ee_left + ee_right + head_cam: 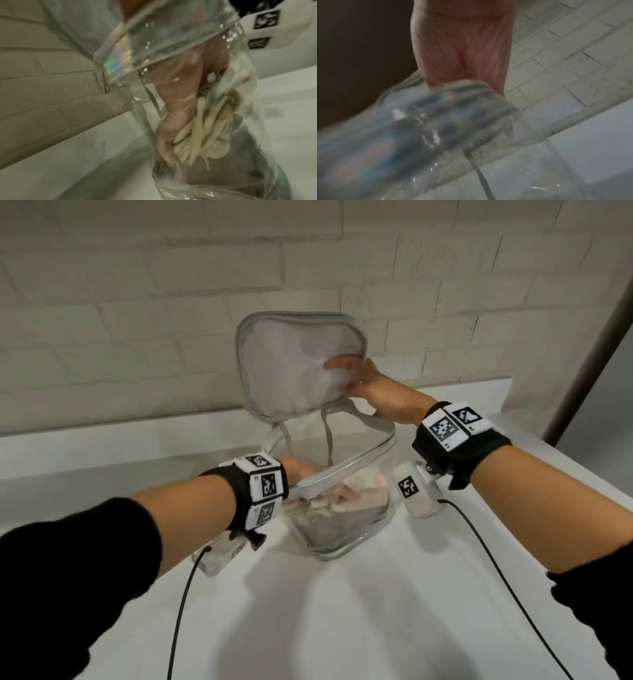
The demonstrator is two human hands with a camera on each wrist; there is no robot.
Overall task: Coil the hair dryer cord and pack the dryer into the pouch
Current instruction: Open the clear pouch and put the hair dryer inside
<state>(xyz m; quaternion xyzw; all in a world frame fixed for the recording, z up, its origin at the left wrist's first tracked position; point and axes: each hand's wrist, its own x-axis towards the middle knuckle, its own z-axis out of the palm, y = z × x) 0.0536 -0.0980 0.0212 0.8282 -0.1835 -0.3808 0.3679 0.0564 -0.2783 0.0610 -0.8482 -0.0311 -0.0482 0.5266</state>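
Head view shows a clear plastic pouch with grey edging (342,470) standing on the white tabletop (342,611), its mouth facing up. Its soft grey lid flap (294,368) is lifted up and back. The right hand (373,392) pinches that flap near its right edge, thumb in front and fingers behind, so this grip is grasping the flap and keeping the mouth wide.

The left hand (301,470) reaches down through the mouth into the pouch. In the left wrist view its fingers (169,136) curl around a bundle of cream-coloured coiled cord (202,135) and press it low, near the pouch floor. So the left grip is grasping the cord. A pale pink and grey shape, probably the hair dryer (363,487), lies inside the pouch, just to the right of the cord. It is too blurry to see which way it points.

What matters next is this: everything sits below the left hand, straight down, and the only way out is straight up. The right hand is nearer the flap, so it looks best placed to fold it down once the left hand is out.
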